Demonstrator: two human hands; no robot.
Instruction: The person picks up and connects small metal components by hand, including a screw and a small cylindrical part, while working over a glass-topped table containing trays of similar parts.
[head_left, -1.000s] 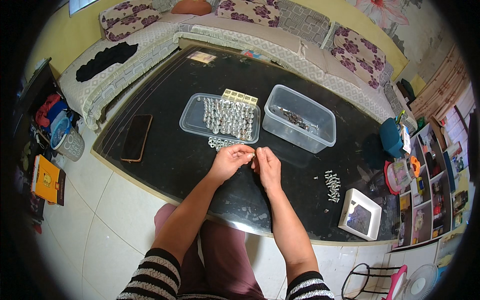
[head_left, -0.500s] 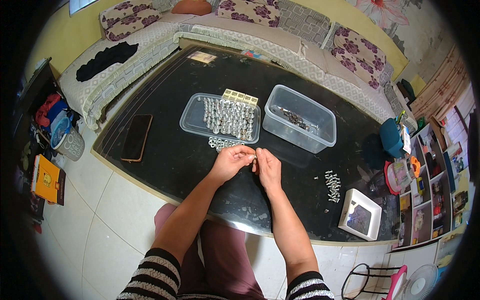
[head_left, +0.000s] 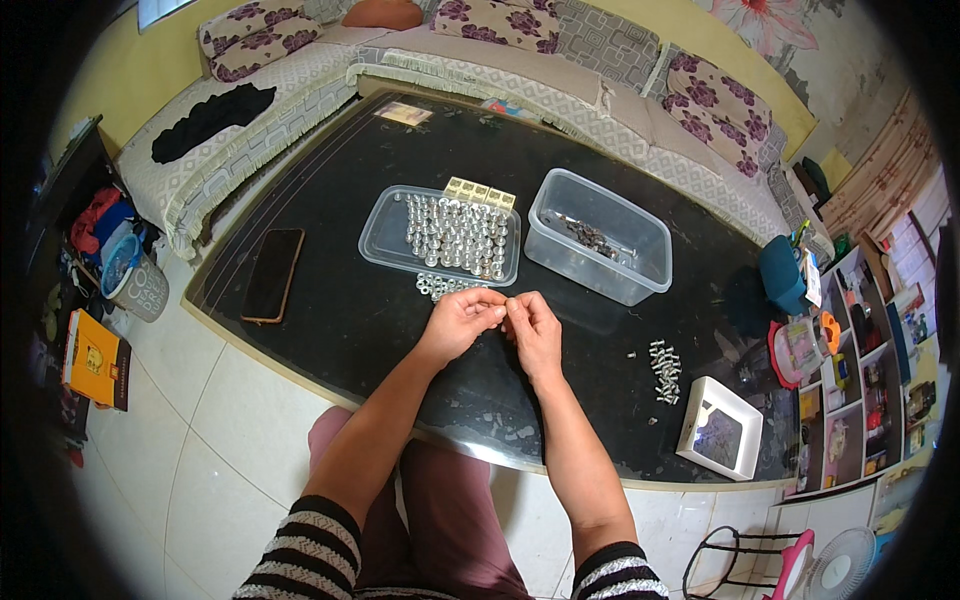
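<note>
My left hand point(head_left: 464, 326) and my right hand point(head_left: 535, 334) meet over the near part of the black table point(head_left: 340, 330), fingertips pinched together. Between them is a small metal piece, now almost wholly covered by the fingers, so its kind does not show. Just beyond my left hand lies a cluster of silvery nuts point(head_left: 432, 287), partly hidden by it. Behind that, a clear plastic lid point(head_left: 381, 243) carries rows of upright metal fasteners point(head_left: 455, 238). Loose bolts point(head_left: 665, 372) are heaped to the right of my right hand.
A clear plastic tub point(head_left: 598, 268) with dark small parts stands beyond my right hand. Cream-coloured blocks point(head_left: 481, 194) line the lid's far edge. A phone point(head_left: 273, 276) lies at left, a white open box point(head_left: 720, 430) at right. A patterned sofa point(head_left: 480, 75) curves behind.
My right fingers have shifted slightly and closed over the fingertips of my left hand. The silvery piece that showed between them is now mostly covered.
</note>
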